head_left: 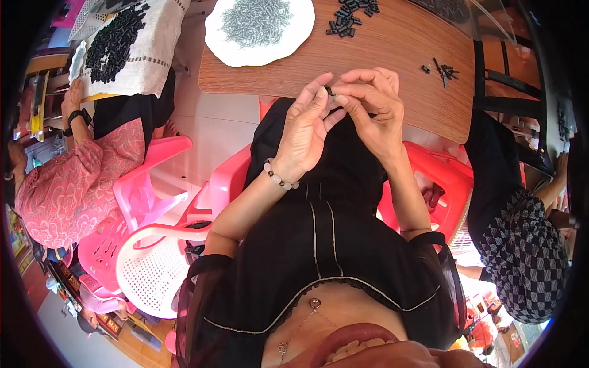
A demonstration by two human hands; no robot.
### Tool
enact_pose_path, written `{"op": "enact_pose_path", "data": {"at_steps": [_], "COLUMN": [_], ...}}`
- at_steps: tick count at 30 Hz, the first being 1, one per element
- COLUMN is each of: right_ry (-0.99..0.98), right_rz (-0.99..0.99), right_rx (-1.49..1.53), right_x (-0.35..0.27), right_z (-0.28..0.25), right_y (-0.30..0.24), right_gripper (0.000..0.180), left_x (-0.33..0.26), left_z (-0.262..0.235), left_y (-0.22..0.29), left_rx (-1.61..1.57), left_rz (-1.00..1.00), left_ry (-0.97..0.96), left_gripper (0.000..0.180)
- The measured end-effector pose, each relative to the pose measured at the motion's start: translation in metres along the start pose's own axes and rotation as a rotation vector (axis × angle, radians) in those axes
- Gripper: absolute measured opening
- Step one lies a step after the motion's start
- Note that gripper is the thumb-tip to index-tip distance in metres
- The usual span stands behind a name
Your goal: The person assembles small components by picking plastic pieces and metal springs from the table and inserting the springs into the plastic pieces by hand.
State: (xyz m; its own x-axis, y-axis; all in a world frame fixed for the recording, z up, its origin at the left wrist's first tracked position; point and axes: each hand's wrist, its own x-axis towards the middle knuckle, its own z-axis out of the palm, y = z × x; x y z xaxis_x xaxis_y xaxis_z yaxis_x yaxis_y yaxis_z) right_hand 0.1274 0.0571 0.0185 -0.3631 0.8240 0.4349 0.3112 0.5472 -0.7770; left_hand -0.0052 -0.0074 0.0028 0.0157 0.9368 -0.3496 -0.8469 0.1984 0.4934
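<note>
I see both hands raised together — left hand [305, 132] and right hand [372, 107] pinching one small black part [330, 91], its shape unclear.

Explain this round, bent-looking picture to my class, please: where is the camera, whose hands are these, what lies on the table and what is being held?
There is no machine here. The one picture comes from a wide fisheye camera worn on a person's head and looking down, which is why straight edges curve. The two forearms rising from the lower edge belong to the wearer. The left hand, with a bead bracelet on its wrist, and the right hand meet over the lap and pinch one small black part between their fingertips. Ahead is a wooden table with a white plate of small grey pieces, a pile of black parts and a few loose ones. Other people sit on either side, with pink plastic chairs around.
</note>
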Motion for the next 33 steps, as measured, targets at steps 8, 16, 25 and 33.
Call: {"op": "enact_pose_path", "data": {"at_steps": [8,16,25,33], "right_ry": [-0.019,0.005,0.033,-0.012], "right_rz": [0.016,-0.185,-0.249,-0.194], "right_rx": [-0.019,-0.218,-0.196,-0.098], "right_x": [0.003,0.007,0.004,0.003], "right_z": [-0.003,-0.015,-0.016,-0.019], "right_y": [-0.009,-0.008,0.002,0.011], "right_gripper": [0.024,0.020,0.019,0.017], "left_x": [0.000,0.002,0.004,0.010], "left_z": [0.002,0.007,0.003,-0.002], "left_y": [0.000,-0.006,-0.009,-0.015], "left_rx": [0.068,0.105,-0.193,-0.179], "left_rz": [0.045,0.054,-0.194,-0.205], "left_ry": [0.014,-0.053,-0.013,0.024], "left_gripper": [0.041,0.040,0.024,0.024]}}
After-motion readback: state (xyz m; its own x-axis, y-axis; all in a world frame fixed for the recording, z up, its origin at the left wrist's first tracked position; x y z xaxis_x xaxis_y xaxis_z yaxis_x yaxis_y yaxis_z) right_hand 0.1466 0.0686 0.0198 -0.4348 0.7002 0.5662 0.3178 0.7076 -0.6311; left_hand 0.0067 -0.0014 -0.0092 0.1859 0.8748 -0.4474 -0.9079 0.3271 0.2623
